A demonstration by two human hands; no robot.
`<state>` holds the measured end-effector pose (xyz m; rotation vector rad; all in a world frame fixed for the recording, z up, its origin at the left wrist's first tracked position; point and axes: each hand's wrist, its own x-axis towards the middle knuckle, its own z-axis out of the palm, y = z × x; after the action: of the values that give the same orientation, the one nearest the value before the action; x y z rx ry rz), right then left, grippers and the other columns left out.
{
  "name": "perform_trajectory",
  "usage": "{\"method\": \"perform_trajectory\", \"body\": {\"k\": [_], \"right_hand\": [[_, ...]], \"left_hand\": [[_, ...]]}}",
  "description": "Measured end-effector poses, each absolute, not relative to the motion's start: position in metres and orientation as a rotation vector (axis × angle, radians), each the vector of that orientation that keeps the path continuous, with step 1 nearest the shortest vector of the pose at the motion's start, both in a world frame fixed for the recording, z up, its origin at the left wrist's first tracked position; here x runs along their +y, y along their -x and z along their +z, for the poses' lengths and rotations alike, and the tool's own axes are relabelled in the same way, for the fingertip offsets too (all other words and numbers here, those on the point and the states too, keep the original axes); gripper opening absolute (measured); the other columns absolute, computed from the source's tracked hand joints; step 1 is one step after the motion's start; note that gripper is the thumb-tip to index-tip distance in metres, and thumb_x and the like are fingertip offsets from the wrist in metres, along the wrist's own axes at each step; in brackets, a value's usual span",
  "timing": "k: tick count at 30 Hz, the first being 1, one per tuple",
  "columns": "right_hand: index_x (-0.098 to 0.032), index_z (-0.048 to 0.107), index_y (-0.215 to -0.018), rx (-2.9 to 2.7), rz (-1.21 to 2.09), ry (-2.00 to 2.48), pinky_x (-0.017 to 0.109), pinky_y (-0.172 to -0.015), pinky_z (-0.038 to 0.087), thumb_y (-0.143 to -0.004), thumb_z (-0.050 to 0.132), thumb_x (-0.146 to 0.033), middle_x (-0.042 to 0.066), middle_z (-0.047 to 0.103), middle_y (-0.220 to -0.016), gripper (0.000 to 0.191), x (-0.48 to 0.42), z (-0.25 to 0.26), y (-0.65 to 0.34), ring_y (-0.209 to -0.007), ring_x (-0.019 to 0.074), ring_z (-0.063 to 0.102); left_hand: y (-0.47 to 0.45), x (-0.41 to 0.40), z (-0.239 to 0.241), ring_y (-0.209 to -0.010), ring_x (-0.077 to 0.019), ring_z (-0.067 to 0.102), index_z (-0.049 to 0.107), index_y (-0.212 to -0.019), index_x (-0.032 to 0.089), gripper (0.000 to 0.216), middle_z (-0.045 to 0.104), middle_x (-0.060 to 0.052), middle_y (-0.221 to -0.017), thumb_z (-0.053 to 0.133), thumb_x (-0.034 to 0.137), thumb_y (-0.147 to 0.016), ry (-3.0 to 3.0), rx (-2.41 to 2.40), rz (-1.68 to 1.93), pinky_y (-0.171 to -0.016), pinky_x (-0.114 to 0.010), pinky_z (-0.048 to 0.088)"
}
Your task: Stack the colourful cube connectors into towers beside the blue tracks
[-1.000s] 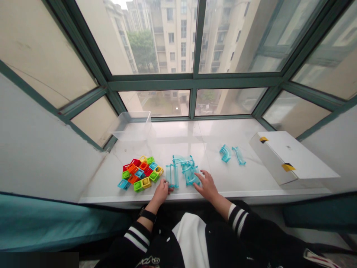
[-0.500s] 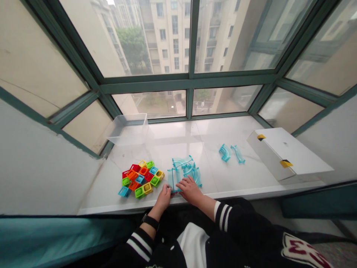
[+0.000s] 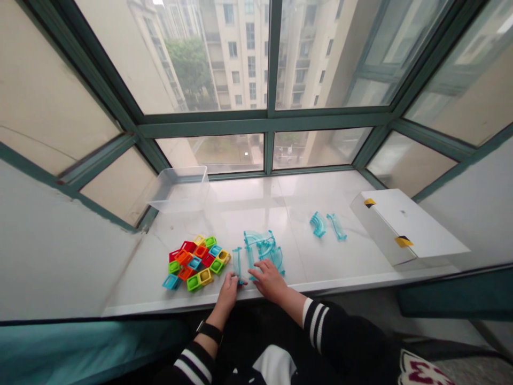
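My left hand (image 3: 227,295) sits at the sill's front edge, its fingertips pinching the lower end of a narrow, clear blue straight track piece (image 3: 238,263), which stands apart from the others. My right hand (image 3: 269,281) rests with spread fingers on the near side of a tangled cluster of clear blue curved track pieces (image 3: 262,247). To the left of my left hand lies a heap of small hollow square blocks (image 3: 194,263) in red, orange, green, yellow and blue. Two more clear blue track pieces (image 3: 318,224) (image 3: 336,226) lie farther right.
A clear plastic box (image 3: 178,190) stands at the back left of the white stone windowsill (image 3: 316,256). A white cardboard box (image 3: 404,227) with yellow-and-black tape lies at the right. Green-framed windows (image 3: 268,128) run along the back, and a teal cushion (image 3: 80,347) lies below the sill.
The straight track piece has separated from the cluster and stands to its left at my left fingertips. My right hand has shifted onto the cluster. The view has turned slightly.
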<state>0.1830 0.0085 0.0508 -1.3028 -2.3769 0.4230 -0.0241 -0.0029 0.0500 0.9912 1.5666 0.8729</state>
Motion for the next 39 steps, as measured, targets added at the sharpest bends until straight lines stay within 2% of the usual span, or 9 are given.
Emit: {"method": "perform_trajectory", "body": {"k": [6,9,12,15,18,23,26,30,39], "right_hand": [[-0.026,0.066,-0.139,-2.182,0.465,1.100,0.057,-0.120,0.042,-0.095,0.065,-0.017,0.013,0.064,-0.135,0.046,-0.002,0.076,-0.216,-0.132,0.0308,0.055],[-0.027,0.060,-0.146,-2.037,0.487,1.050,0.055,-0.113,0.050,-0.097,0.061,-0.019,0.013,0.065,-0.130,0.050,0.000,0.093,-0.231,-0.125,0.0292,0.059],[-0.030,0.054,-0.153,-1.951,0.508,1.037,0.052,-0.111,0.053,-0.098,0.063,-0.022,0.013,0.060,-0.137,0.056,0.003,0.106,-0.241,-0.127,0.0284,0.059],[-0.032,0.057,-0.151,-1.920,0.508,1.040,0.049,-0.109,0.054,-0.098,0.066,-0.024,0.013,0.058,-0.138,0.054,0.006,0.113,-0.251,-0.124,0.0268,0.061],[-0.031,0.069,-0.136,-1.872,0.486,1.100,0.046,-0.107,0.055,-0.101,0.063,-0.023,0.010,0.064,-0.128,0.037,0.007,0.114,-0.266,-0.119,0.0253,0.063],[-0.027,0.073,-0.120,-1.760,0.461,1.193,0.042,-0.102,0.056,-0.102,0.060,-0.022,0.008,0.070,-0.114,0.023,0.009,0.111,-0.298,-0.111,0.0239,0.066],[-0.025,0.073,-0.118,-1.717,0.474,1.255,0.039,-0.096,0.056,-0.102,0.060,-0.021,0.007,0.072,-0.109,0.021,0.015,0.105,-0.319,-0.103,0.0227,0.068],[-0.023,0.074,-0.114,-1.662,0.445,1.397,0.038,-0.090,0.057,-0.098,0.062,-0.022,0.007,0.074,-0.105,0.020,0.036,0.087,-0.346,-0.092,0.0222,0.068],[-0.019,0.076,-0.110,-1.676,0.417,1.724,0.037,-0.092,0.056,-0.090,0.062,-0.015,0.010,0.075,-0.106,0.025,0.105,0.031,-0.370,-0.089,0.0219,0.069]], "left_hand": [[0.019,-0.001,0.051,-0.068,-0.0230,0.067,0.052,-0.103,0.023,0.047,0.071,-0.003,-0.078,0.060,0.064,-0.081,-1.034,1.566,0.999,-0.073,-0.040,0.054],[0.005,0.005,0.069,-0.064,-0.0202,0.063,0.051,-0.112,0.022,0.044,0.073,-0.002,-0.078,0.056,0.060,-0.089,-1.193,1.583,1.055,-0.070,-0.036,0.051],[-0.024,0.012,0.095,-0.063,-0.0197,0.064,0.051,-0.113,0.023,0.037,0.073,0.000,-0.076,0.054,0.054,-0.094,-1.317,1.550,1.017,-0.069,-0.033,0.051],[-0.062,0.019,0.117,-0.077,-0.0230,0.072,0.054,-0.114,0.023,0.031,0.076,-0.003,-0.082,0.054,0.049,-0.097,-1.430,1.514,0.993,-0.075,-0.035,0.053],[-0.096,0.024,0.126,-0.089,-0.0249,0.075,0.054,-0.117,0.022,0.027,0.078,-0.006,-0.089,0.053,0.043,-0.099,-1.512,1.455,0.976,-0.083,-0.037,0.054],[-0.134,0.035,0.118,-0.085,-0.0236,0.075,0.052,-0.124,0.021,0.031,0.079,-0.007,-0.094,0.054,0.040,-0.100,-1.529,1.335,0.891,-0.086,-0.039,0.056],[-0.150,0.044,0.109,-0.094,-0.0229,0.075,0.054,-0.127,0.022,0.035,0.078,-0.011,-0.112,0.059,0.040,-0.097,-1.499,1.239,0.880,-0.091,-0.041,0.057],[-0.165,0.055,0.094,-0.115,-0.0260,0.071,0.057,-0.134,0.022,0.046,0.063,-0.018,-0.147,0.067,0.039,-0.092,-1.455,1.166,0.865,-0.098,-0.044,0.057],[-0.210,0.084,0.049,-0.154,-0.0366,0.042,0.046,-0.152,0.014,0.081,0.042,-0.024,-0.166,0.076,0.034,-0.080,-1.317,1.267,0.749,-0.126,-0.050,0.034]]}}
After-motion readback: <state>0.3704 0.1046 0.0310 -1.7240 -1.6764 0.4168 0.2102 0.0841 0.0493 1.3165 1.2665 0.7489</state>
